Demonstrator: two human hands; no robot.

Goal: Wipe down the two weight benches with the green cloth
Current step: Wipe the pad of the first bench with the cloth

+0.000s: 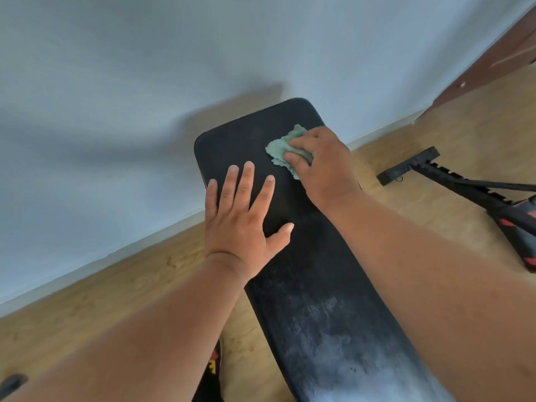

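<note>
Head view, single entry.

Long black padded weight bench [307, 256]: seen running from the near right to the far centre, its rounded far end close to the wall. The near part of the pad is marked with pale grey, dusty-looking smears; the far part is seen as a more even matt black.

Crumpled green cloth [282, 150]: located on the far right part of the bench pad, pressed against the surface and partly covered by the right hand.

Right hand [322, 163]: closed over the cloth, fingers curled on top of it, thumb at its near edge; the forearm is extended from the near right across the bench.

Left hand [240, 221]: open, laid flat with palm down and fingers spread on the left side of the pad, just near of the cloth; nothing is gripped by it.

Light wooden plank floor [116, 285]: seen on both sides of the bench, with a few small dark spots at left.

Pale blue-grey painted wall [145, 82]: met by a white skirting strip [101, 255] along the floor; a soft shadow is cast on it beyond the bench.

Black and red metal frame [470, 192]: lying on the floor at far right, well apart from the bench; what it belongs to cannot be told.

Dark brown wooden panel [499, 56]: seen at the far right corner.
</note>
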